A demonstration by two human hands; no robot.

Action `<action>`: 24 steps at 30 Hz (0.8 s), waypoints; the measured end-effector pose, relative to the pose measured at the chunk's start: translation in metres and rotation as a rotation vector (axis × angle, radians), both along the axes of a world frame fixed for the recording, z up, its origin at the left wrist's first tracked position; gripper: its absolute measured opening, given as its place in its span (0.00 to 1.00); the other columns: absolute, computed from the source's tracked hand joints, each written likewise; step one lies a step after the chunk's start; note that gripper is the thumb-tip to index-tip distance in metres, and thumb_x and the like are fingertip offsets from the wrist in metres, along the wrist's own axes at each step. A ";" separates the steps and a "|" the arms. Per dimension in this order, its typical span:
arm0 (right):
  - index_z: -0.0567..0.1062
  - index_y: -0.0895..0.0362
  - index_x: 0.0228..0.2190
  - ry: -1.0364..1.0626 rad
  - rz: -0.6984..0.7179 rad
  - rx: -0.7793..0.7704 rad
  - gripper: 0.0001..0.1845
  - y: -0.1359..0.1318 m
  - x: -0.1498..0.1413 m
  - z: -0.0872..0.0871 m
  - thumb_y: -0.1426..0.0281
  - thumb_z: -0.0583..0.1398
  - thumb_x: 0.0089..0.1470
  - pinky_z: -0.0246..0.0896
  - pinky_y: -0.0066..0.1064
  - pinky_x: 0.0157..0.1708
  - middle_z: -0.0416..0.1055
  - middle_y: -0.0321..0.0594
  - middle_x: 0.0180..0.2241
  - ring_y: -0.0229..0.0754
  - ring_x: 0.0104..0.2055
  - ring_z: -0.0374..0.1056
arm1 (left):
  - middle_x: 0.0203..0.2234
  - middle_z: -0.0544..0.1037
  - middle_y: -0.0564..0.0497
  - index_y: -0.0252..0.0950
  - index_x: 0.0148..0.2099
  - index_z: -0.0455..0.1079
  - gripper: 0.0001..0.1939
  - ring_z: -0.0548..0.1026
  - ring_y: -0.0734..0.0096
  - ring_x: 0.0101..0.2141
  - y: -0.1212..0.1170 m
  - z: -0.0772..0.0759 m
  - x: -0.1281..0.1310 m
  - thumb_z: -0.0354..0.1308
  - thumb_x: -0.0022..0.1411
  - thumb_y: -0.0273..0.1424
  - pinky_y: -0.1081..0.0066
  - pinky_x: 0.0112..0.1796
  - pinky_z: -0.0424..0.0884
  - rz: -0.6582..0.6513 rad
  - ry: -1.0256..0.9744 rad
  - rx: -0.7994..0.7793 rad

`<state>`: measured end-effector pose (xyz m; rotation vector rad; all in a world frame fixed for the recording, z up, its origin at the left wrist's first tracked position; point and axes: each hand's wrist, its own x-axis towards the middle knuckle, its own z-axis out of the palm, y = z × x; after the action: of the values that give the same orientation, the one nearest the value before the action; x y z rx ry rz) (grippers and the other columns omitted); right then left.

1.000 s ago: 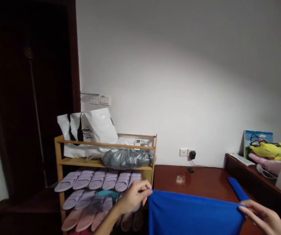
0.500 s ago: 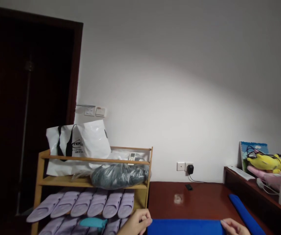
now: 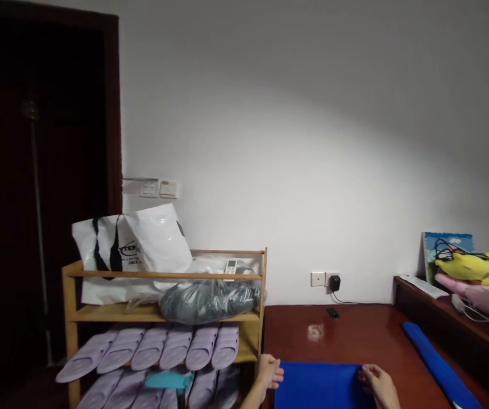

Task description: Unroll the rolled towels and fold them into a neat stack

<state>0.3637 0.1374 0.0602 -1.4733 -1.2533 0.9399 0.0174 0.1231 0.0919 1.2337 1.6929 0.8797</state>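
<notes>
A blue cloth [image 3: 319, 389] spreads between my two hands at the bottom of the view, its far edge nearly straight. My left hand [image 3: 265, 375] has its fingers curled at the cloth's far left corner. At the far right corner, my right hand [image 3: 378, 385] pinches the fabric between thumb and fingers. The near part of the cloth is cut off by the bottom of the picture. Under it lies the reddish-brown tabletop [image 3: 355, 335]. A long, narrow blue strip [image 3: 438, 363] rests on the table to the right of my right hand.
Left of the table stands a wooden rack [image 3: 70, 318] with purple slippers [image 3: 172, 349], a white bag [image 3: 154, 238] and a plastic-wrapped dark bundle [image 3: 210, 301]. A raised shelf [image 3: 475, 326] on the right holds a yellow plush toy [image 3: 470, 267]. A black plug [image 3: 334, 282] sits in the wall.
Both hands have come closer together, and the cloth between them looks narrower. The right hand has moved left and the left hand a little right. The view has shifted slightly.
</notes>
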 end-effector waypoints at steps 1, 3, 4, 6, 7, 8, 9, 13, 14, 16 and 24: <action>0.74 0.58 0.31 -0.066 0.008 0.020 0.28 0.003 -0.002 -0.003 0.47 0.53 0.39 0.70 0.38 0.36 0.78 0.48 0.32 0.50 0.38 0.74 | 0.33 0.79 0.43 0.36 0.36 0.65 0.14 0.79 0.65 0.32 0.002 -0.002 0.004 0.49 0.61 0.43 0.68 0.30 0.72 -0.007 0.036 0.006; 0.73 0.58 0.39 -0.151 0.001 0.036 0.32 0.002 -0.011 -0.015 0.48 0.53 0.40 0.68 0.41 0.44 0.76 0.50 0.41 0.52 0.46 0.71 | 0.43 0.77 0.39 0.34 0.47 0.65 0.16 0.76 0.63 0.42 0.002 -0.009 0.014 0.46 0.62 0.38 0.63 0.39 0.72 -0.025 0.130 0.033; 0.72 0.58 0.43 -0.191 0.007 0.041 0.34 -0.002 -0.017 -0.024 0.48 0.54 0.40 0.65 0.42 0.47 0.74 0.50 0.46 0.52 0.50 0.68 | 0.48 0.74 0.38 0.34 0.53 0.63 0.19 0.73 0.63 0.47 -0.002 -0.015 0.020 0.46 0.62 0.36 0.62 0.45 0.69 -0.039 0.177 0.051; 0.69 0.57 0.50 -0.342 0.066 0.070 0.36 -0.017 -0.032 -0.048 0.48 0.53 0.44 0.59 0.42 0.54 0.68 0.49 0.53 0.51 0.56 0.63 | 0.57 0.65 0.39 0.34 0.60 0.57 0.26 0.63 0.64 0.57 -0.017 -0.031 0.031 0.47 0.60 0.34 0.61 0.55 0.59 -0.085 0.259 0.086; 0.67 0.56 0.52 -0.457 0.112 0.093 0.36 -0.027 -0.039 -0.059 0.48 0.52 0.46 0.56 0.43 0.57 0.64 0.47 0.56 0.50 0.58 0.60 | 0.60 0.61 0.42 0.35 0.62 0.55 0.28 0.58 0.64 0.60 -0.027 -0.042 0.035 0.48 0.60 0.33 0.60 0.58 0.53 -0.140 0.323 0.112; 0.66 0.54 0.54 -0.582 0.158 0.112 0.35 -0.037 -0.045 -0.069 0.48 0.51 0.49 0.52 0.45 0.59 0.61 0.45 0.58 0.50 0.60 0.56 | 0.62 0.56 0.46 0.38 0.63 0.53 0.29 0.53 0.64 0.62 -0.037 -0.052 0.037 0.48 0.59 0.34 0.59 0.60 0.48 -0.204 0.395 0.142; 0.64 0.52 0.55 -0.697 0.186 0.122 0.35 -0.047 -0.050 -0.078 0.48 0.50 0.51 0.49 0.47 0.60 0.58 0.43 0.59 0.49 0.61 0.53 | 0.64 0.52 0.49 0.40 0.64 0.51 0.30 0.49 0.64 0.63 -0.047 -0.061 0.038 0.47 0.60 0.35 0.58 0.61 0.45 -0.286 0.503 0.182; 0.56 0.48 0.59 -0.948 0.162 0.109 0.34 -0.063 -0.054 -0.089 0.47 0.45 0.54 0.41 0.51 0.62 0.51 0.38 0.63 0.48 0.65 0.44 | 0.65 0.44 0.55 0.47 0.66 0.40 0.28 0.44 0.65 0.64 -0.061 -0.084 0.036 0.38 0.65 0.40 0.50 0.61 0.44 -0.403 0.841 0.285; 0.54 0.48 0.59 -0.971 0.155 0.114 0.34 -0.061 -0.053 -0.088 0.48 0.44 0.55 0.41 0.51 0.62 0.50 0.38 0.63 0.47 0.65 0.44 | 0.65 0.43 0.55 0.48 0.66 0.37 0.28 0.44 0.64 0.64 -0.059 -0.085 0.035 0.37 0.65 0.41 0.48 0.61 0.44 -0.391 0.877 0.296; 0.53 0.47 0.59 -0.993 0.158 0.127 0.34 -0.056 -0.051 -0.087 0.48 0.44 0.56 0.41 0.50 0.62 0.49 0.38 0.63 0.47 0.65 0.43 | 0.65 0.44 0.56 0.49 0.65 0.35 0.28 0.44 0.62 0.64 -0.052 -0.087 0.034 0.36 0.65 0.42 0.45 0.60 0.43 -0.387 0.915 0.319; 0.54 0.47 0.59 -0.966 0.189 0.160 0.32 -0.041 -0.046 -0.077 0.49 0.44 0.56 0.45 0.50 0.61 0.51 0.37 0.63 0.47 0.64 0.45 | 0.65 0.46 0.55 0.50 0.65 0.35 0.28 0.45 0.61 0.63 -0.029 -0.081 0.035 0.37 0.65 0.43 0.44 0.59 0.45 -0.391 0.965 0.323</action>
<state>0.3173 0.0962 -0.0165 -1.7538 -2.1196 0.1746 0.0519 0.0944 0.0108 2.3673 1.9176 0.3061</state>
